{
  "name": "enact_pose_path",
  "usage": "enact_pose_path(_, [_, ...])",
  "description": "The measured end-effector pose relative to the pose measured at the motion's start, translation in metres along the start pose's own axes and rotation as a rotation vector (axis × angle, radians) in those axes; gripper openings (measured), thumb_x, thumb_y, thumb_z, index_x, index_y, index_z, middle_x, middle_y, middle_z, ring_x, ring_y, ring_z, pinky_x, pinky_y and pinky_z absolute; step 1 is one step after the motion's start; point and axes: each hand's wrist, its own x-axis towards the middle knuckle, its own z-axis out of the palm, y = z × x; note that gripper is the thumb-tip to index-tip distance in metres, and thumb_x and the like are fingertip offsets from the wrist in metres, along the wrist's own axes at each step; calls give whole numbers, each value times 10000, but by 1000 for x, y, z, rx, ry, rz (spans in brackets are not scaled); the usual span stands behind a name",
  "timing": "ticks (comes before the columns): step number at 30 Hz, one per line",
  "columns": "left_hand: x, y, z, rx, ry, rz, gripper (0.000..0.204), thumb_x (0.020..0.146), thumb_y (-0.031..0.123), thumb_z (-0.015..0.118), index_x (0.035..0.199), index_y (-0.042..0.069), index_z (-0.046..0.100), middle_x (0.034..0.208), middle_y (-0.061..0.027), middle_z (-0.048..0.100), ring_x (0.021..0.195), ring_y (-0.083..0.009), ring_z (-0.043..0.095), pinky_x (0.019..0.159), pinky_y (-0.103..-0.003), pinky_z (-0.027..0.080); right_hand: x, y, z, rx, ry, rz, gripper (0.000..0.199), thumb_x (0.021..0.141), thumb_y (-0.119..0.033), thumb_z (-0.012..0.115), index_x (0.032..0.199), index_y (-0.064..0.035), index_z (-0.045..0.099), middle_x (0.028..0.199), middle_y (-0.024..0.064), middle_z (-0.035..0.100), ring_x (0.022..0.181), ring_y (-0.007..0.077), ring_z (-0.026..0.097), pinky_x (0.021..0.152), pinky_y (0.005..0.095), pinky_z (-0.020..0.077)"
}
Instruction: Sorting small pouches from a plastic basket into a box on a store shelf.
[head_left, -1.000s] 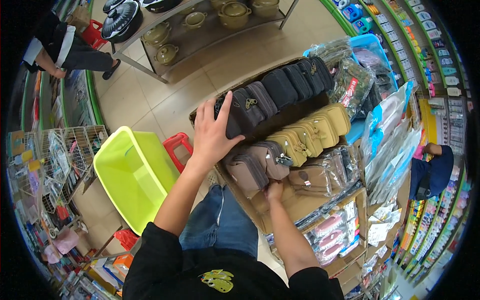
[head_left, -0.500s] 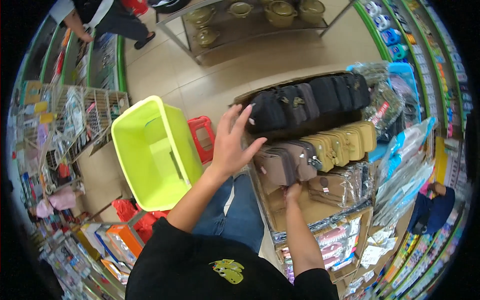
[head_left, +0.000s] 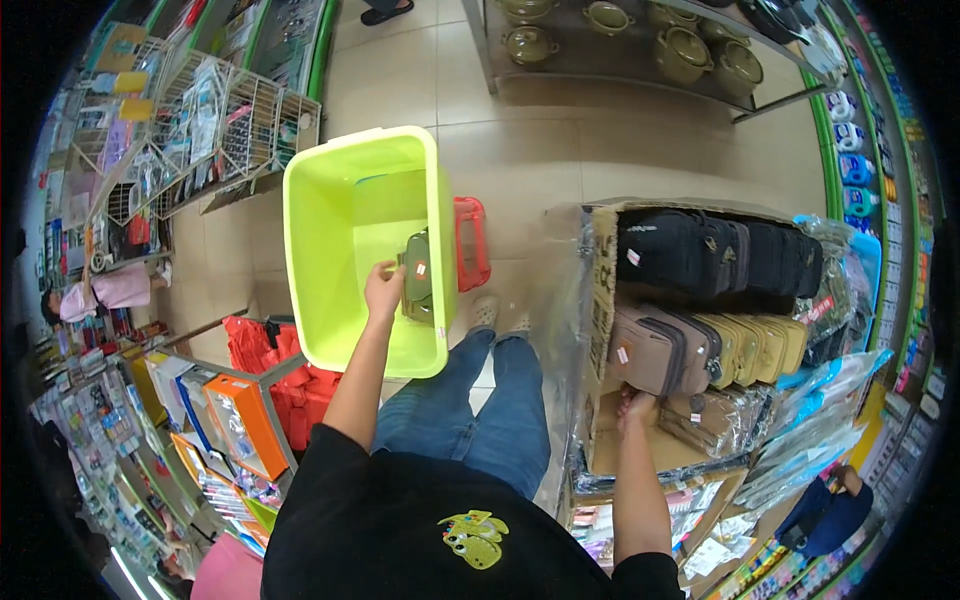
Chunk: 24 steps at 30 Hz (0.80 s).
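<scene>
My left hand [head_left: 382,290] reaches into a lime-green plastic bin [head_left: 318,290], its fingers closed at the edge of an olive-green zip bag [head_left: 419,285]. That bag stands by the bin's right inner wall. To the right, my right hand [head_left: 637,407] grips the lower edge of a grey-brown zip bag [head_left: 642,350] in an open cardboard box [head_left: 604,260]; its fingertips are partly hidden under the bag. Beside it stand several tan zip bags [head_left: 765,345], with a row of black zip bags [head_left: 660,248] behind.
Plastic-wrapped brown bags [head_left: 708,422] lie near the box's front. A red plastic stool [head_left: 471,243] stands against the bin's right side. Wire racks [head_left: 235,125] are at the left. A metal shelf with green pots [head_left: 683,55] stands ahead, and blue-and-clear packages [head_left: 830,375] lie at the right.
My left hand has moved from above the box, leftward into the bin, onto the olive-green bag. My right hand stays at the grey-brown bag. The view has shifted, and the person at far left is mostly out of it.
</scene>
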Motion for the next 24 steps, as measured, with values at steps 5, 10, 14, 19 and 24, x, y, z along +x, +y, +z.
enact_pose_path(5, [41,-65,35,-123,-168,-217,670,768,343,815,1267,-33,574,1152,-192,667,1030,-254,659,876,-354,522,-13,-11,5,-9,27,64,513,962,-536,358,651,-150,486,453,-31,340,337,123,260,341,285,177])
enact_pose_path(10, [54,-95,66,-206,-284,-115,863,680,431,859,1332,-31,534,1231,-213,637,1116,-286,638,948,-378,512,-27,-19,2,-69,-83,3,539,959,-571,346,644,-149,462,439,-36,287,337,129,248,343,288,175])
enact_pose_path(14, [53,-95,72,162,-228,-127,998,570,606,847,1300,-12,566,1238,-248,619,1150,-354,613,994,-432,486,-26,-16,1,-17,-49,55,555,950,-601,338,634,-155,437,434,-35,246,332,132,230,344,285,167])
enact_pose_path(19, [55,-87,62,260,-253,-146,1085,523,622,867,1328,-14,513,1308,-274,509,1179,-384,559,1003,-427,478,-28,-20,-2,-23,-76,0,552,945,-589,353,622,-154,456,421,-28,272,332,129,264,327,282,174])
enact_pose_path(24, [66,-96,53,62,-400,-136,1118,485,563,918,1291,-67,467,1312,-254,436,1189,-366,514,1010,-413,465,-18,-16,-3,40,-44,-83,536,956,-559,363,642,-146,498,424,-24,323,331,119,304,308,274,187])
